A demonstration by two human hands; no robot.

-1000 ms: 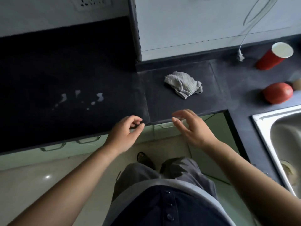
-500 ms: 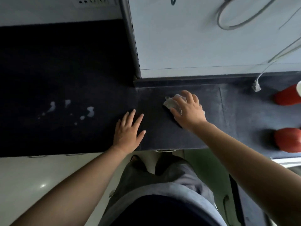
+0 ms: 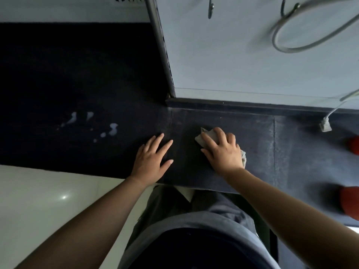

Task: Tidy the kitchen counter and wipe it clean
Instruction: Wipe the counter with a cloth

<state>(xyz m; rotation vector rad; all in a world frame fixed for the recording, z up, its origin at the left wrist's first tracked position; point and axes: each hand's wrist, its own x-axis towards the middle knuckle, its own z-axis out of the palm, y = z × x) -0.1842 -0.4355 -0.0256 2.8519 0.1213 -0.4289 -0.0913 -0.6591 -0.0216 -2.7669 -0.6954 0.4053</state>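
A grey cloth (image 3: pixel 203 136) lies on the dark counter (image 3: pixel 258 152), mostly covered by my right hand (image 3: pixel 221 150), whose fingers press down and curl over it. Only its left corner and a bit at the right of the palm show. My left hand (image 3: pixel 152 157) rests flat on the counter just left of it, fingers spread, holding nothing. White spill patches (image 3: pixel 112 129) dot the darker counter section to the left of my left hand.
A red cup (image 3: pixel 354 144) and a red round object (image 3: pixel 350 202) are cut off at the right edge. A white plug (image 3: pixel 325 125) on a cable lies at the back right. A grey wall panel (image 3: pixel 252 55) with hooks and a looped cable rises behind.
My right hand reached forward from the counter edge and came down on the cloth. My left hand moved onto the counter and flattened. The view shifted closer over the counter.
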